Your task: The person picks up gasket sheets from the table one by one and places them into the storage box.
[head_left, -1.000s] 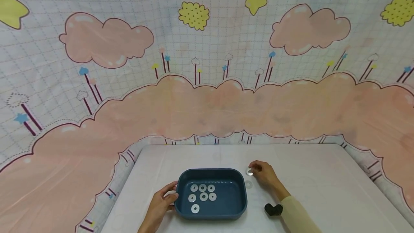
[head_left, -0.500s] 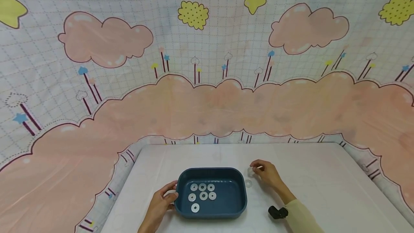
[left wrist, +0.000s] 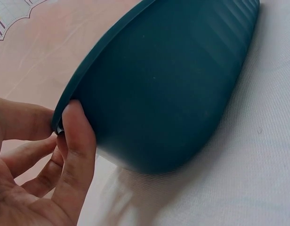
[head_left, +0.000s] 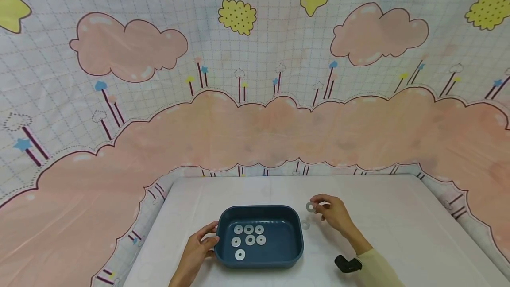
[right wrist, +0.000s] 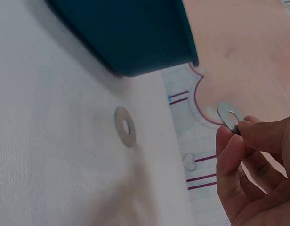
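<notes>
My left hand (head_left: 194, 251) pinches the left rim of a dark blue tray (head_left: 295, 251), its thumb and fingers on either side of the edge in the left wrist view. Several flat metal washers (head_left: 250, 240) lie in the tray's left half, two rows of three and a single one in front. Beyond the tray's right side, my right hand (head_left: 334, 212) pinches another washer (right wrist: 228, 114) between thumb and fingertips, raised off the table. One more washer (right wrist: 125, 127) lies flat on the white table close to the tray's right wall.
The white cloth-covered table (head_left: 382, 207) stretches around the tray. A patterned curtain (head_left: 279, 132) with clouds and stars hangs behind it. On the right wrist sits a black device (head_left: 348, 264).
My right hand has taken the washer off the table and lifted it slightly, shifting a little to the right. The left hand stays on the tray's rim.
</notes>
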The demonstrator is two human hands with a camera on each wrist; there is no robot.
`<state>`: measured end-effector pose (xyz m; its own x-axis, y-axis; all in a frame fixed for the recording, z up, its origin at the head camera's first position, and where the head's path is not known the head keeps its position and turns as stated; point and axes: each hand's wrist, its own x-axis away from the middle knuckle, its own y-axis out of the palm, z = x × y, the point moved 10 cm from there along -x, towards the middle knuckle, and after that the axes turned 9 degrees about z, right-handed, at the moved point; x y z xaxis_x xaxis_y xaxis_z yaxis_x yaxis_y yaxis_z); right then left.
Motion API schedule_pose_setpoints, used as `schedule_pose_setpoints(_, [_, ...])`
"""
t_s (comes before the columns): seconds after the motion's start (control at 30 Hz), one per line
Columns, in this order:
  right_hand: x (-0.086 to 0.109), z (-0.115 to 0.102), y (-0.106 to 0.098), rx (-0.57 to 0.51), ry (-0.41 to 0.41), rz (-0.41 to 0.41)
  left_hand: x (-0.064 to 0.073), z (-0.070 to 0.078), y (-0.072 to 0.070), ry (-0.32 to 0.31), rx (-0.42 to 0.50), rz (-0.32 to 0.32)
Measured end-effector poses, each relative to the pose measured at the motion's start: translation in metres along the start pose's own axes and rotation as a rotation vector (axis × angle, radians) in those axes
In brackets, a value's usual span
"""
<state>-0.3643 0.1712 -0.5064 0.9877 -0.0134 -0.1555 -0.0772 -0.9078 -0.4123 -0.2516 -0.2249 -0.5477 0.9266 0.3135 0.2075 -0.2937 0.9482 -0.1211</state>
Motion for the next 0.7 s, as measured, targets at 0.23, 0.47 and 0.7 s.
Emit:
schedule_pose_setpoints(0.23, [0.009, -0.009, -0.003, -0.031, 0.030, -0.013, -0.001, -0.002, -0.001, -0.010, 0.012, 0.019])
schedule_pose_setpoints(0.47, [0.020, -0.020, -0.003, -0.142, 0.054, -0.059, -0.001, 0.001, 0.000, -0.005, -0.004, 0.003])
schedule_pose_setpoints(0.7, [0.029, -0.039, -0.001, -0.196, 0.026, -0.096, -0.001, 0.001, 0.001, 0.000, -0.012, -0.006])
